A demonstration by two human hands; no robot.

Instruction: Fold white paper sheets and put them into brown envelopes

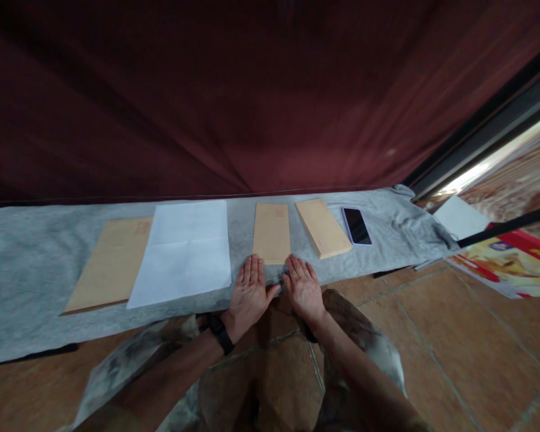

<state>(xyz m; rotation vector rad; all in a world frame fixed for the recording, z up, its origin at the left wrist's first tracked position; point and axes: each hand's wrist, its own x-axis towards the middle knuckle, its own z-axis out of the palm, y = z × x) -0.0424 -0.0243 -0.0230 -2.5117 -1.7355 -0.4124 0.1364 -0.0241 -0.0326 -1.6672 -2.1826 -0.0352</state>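
My left hand [249, 294] and my right hand [304, 288] lie flat, palms down, side by side on the near edge of a grey cloth [27, 264]. Both are open and hold nothing. Their fingertips reach the near end of a single small tan envelope [272, 231]. Right of it lies a stack of small tan envelopes [323, 227], then a dark phone [357, 225]. To the left lie a white sheet of paper [183, 252] and a large tan envelope [110, 264] partly under it. A black band sits on my left wrist.
A dark red curtain [234, 96] hangs behind the cloth. Terracotta floor tiles [454, 336] lie in front. At the right are a white sheet [459, 217], a colourful printed poster [508, 264] and a black rod [508, 225]. My knees are below my hands.
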